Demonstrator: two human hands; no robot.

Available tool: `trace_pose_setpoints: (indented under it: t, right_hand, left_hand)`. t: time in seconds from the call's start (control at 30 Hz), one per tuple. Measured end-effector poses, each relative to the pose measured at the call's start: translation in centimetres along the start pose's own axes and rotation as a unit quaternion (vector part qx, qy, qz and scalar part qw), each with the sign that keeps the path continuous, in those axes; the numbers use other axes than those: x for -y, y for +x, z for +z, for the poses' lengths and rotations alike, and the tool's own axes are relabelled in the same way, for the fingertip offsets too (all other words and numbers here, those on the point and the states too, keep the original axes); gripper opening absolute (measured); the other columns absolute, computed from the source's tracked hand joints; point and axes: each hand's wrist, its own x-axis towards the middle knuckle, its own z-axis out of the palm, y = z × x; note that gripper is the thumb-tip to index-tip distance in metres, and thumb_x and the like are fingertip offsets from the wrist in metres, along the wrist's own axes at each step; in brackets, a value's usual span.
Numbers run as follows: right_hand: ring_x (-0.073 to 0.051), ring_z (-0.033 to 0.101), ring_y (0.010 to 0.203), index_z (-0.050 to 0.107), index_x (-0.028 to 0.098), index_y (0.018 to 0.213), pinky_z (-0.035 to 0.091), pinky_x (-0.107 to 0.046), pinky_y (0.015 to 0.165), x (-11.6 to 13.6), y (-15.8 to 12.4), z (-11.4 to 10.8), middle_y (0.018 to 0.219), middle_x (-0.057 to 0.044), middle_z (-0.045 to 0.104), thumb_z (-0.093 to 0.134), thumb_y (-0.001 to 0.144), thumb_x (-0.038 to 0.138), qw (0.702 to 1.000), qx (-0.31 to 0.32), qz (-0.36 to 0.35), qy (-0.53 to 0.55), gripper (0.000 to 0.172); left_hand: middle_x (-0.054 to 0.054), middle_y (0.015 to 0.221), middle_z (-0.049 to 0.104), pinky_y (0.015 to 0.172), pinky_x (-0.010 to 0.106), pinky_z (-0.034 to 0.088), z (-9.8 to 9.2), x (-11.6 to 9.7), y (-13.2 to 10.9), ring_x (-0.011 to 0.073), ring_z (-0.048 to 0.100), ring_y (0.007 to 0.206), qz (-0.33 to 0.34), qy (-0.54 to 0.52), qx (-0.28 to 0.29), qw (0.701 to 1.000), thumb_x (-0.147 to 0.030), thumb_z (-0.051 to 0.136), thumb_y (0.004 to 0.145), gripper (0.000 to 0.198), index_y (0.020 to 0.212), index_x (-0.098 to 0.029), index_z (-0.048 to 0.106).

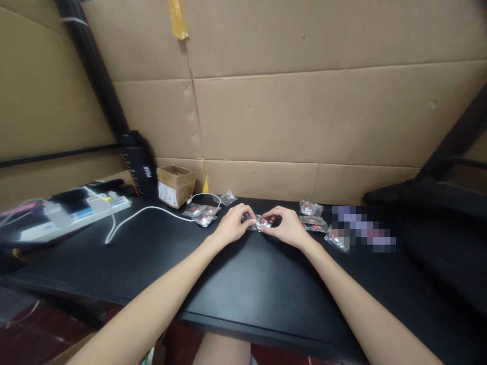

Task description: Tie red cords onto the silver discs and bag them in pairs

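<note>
Between my two hands is a small clear plastic packet (262,221) with a round silvery item and a red spot inside, just above or on the black table (247,284). My left hand (236,223) pinches its left end between thumb and fingers. On the other side, my right hand (285,225) grips the right edge, thumb below and fingers above. Similar clear packets (202,214) lie in a group to the left of my left hand. More packets (314,223) rest beside my right hand. The exact item inside the packets is too small to make out.
At the back left stand an open cardboard box (177,185) and a black bottle (139,165). A white cable (152,208) runs across the table from a power strip (76,218). Cardboard panels (266,116) wall the back. Dark fabric (437,228) lies at right, near a pixelated patch.
</note>
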Motion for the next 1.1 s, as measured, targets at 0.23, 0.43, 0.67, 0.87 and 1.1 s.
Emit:
trace_pose_setpoints:
  t: [0.23,0.43,0.67,0.87,1.1]
  right_hand:
    - [-0.02,0.072,0.084,0.082,0.023,0.089,0.057,-0.033,0.081,-0.2,0.0,-0.1,0.091,-0.002,0.078,0.091,0.067,0.026,1.0,0.017,0.001,0.016,0.024]
    - [-0.021,0.072,0.086,0.082,0.023,0.082,0.058,-0.034,0.081,-0.7,0.1,-0.1,0.097,-0.005,0.076,0.092,0.066,0.026,1.0,-0.002,-0.016,0.021,0.019]
    - [-0.021,0.074,0.087,0.083,0.024,0.078,0.058,-0.035,0.081,-0.4,0.1,-0.3,0.098,-0.005,0.079,0.091,0.069,0.027,0.999,0.023,-0.002,0.025,0.013]
    - [-0.024,0.076,0.093,0.083,0.024,0.079,0.059,-0.035,0.084,-0.2,0.1,-0.3,0.102,-0.006,0.081,0.091,0.071,0.025,0.999,0.034,-0.002,0.042,0.011]
    - [-0.023,0.075,0.097,0.086,0.031,0.088,0.058,-0.036,0.09,-0.2,0.0,-0.4,0.106,-0.004,0.08,0.086,0.081,0.027,0.996,0.068,-0.028,0.043,0.008]
  left_hand:
    - [0.008,0.107,0.066,0.077,0.03,0.053,-0.4,0.2,0.0,0.0204,0.065,0.097,0.018,-0.055,0.051,0.997,-0.036,0.076,0.09,0.019,0.103,-0.022,0.077]
    - [0.013,0.128,0.067,0.087,0.036,0.058,-1.0,1.7,0.0,0.0259,0.067,0.109,0.024,-0.074,0.1,0.992,-0.046,0.091,0.073,0.065,0.13,-0.022,0.07]
    - [0.009,0.123,0.074,0.108,0.042,0.047,-1.4,1.8,0.0,0.0294,0.065,0.122,0.053,-0.004,0.107,0.993,-0.044,0.089,0.076,0.047,0.117,-0.025,0.076]
    - [0.006,0.113,0.078,0.097,0.035,0.051,-1.6,1.3,-0.1,0.024,0.072,0.105,0.05,-0.03,0.114,0.992,-0.041,0.087,0.078,0.041,0.114,-0.024,0.076]
    - [0.005,0.107,0.078,0.089,0.032,0.051,-1.5,1.1,-0.1,0.022,0.071,0.098,0.049,-0.024,0.113,0.992,-0.043,0.086,0.079,0.038,0.111,-0.023,0.076]
